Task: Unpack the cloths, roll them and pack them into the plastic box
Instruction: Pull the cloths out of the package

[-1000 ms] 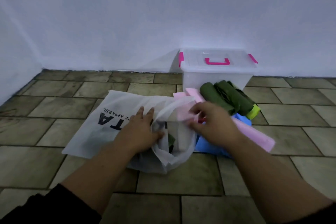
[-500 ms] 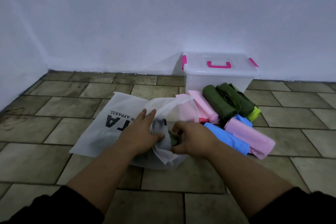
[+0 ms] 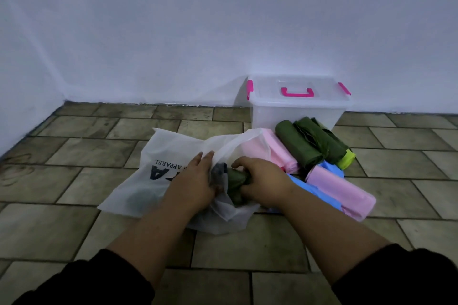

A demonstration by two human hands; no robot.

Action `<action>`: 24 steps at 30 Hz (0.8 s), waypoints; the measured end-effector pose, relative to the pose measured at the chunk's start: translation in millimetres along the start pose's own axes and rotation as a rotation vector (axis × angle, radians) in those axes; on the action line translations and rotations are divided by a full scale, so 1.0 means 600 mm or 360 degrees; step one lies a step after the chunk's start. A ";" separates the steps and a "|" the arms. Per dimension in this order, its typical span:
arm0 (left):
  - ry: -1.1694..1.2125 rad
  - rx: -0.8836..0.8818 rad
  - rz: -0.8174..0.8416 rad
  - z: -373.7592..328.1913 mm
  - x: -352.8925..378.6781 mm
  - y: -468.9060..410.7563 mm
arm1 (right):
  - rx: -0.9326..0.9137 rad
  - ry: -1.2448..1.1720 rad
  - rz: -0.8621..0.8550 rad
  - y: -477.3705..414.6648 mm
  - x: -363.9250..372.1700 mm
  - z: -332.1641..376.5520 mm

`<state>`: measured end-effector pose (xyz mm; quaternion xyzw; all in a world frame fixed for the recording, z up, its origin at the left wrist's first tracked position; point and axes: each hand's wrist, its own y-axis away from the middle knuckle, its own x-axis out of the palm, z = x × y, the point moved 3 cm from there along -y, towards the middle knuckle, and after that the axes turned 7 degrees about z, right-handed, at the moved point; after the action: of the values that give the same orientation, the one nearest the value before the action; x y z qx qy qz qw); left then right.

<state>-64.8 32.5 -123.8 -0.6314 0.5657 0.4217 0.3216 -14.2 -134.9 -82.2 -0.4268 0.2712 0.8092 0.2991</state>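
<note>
A white translucent bag (image 3: 161, 156) with black lettering lies on the tiled floor. My left hand (image 3: 195, 181) pins the bag's open mouth down, gripping its fabric. My right hand (image 3: 262, 181) is closed around a dark green cloth (image 3: 235, 182) at the bag's mouth. Rolled cloths lie to the right: pink rolls (image 3: 339, 190), blue ones (image 3: 312, 193), dark green rolls (image 3: 302, 143) and a lime one (image 3: 348, 160). Behind them the clear plastic box (image 3: 295, 111) stands against the wall, its lid on, with pink handle and clips.
White walls meet in a corner at the far left. The tiled floor (image 3: 86, 146) stretches left of the bag and in front of me. A dark shape shows through the bag (image 3: 143, 199).
My right hand came back from the pink roll, reached into the bag's mouth and closed on the dark green cloth. The left hand stayed on the bag.
</note>
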 end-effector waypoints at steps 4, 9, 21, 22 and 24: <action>-0.0007 -0.0031 -0.0007 0.009 0.011 0.001 | -0.0041 -0.0258 -0.0224 0.032 -0.050 -0.023; -0.0042 -0.0093 0.0054 0.009 0.017 -0.004 | 0.0095 -0.0997 -0.0578 0.093 -0.132 -0.111; -0.0149 -0.0086 0.0039 0.004 0.023 0.002 | 0.0769 -0.0140 -0.1169 0.045 -0.122 -0.193; -0.0142 -0.0079 0.0031 0.004 0.023 0.003 | 0.0844 -0.0003 -0.1118 0.043 -0.120 -0.193; -0.0143 -0.0075 0.0021 0.003 0.023 0.005 | 0.0967 0.0171 -0.1019 0.043 -0.116 -0.191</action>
<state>-67.8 27.7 -136.7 -0.6156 0.5446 0.4650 0.3289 59.7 -249.2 -73.9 -0.4235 0.3658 0.5361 0.6320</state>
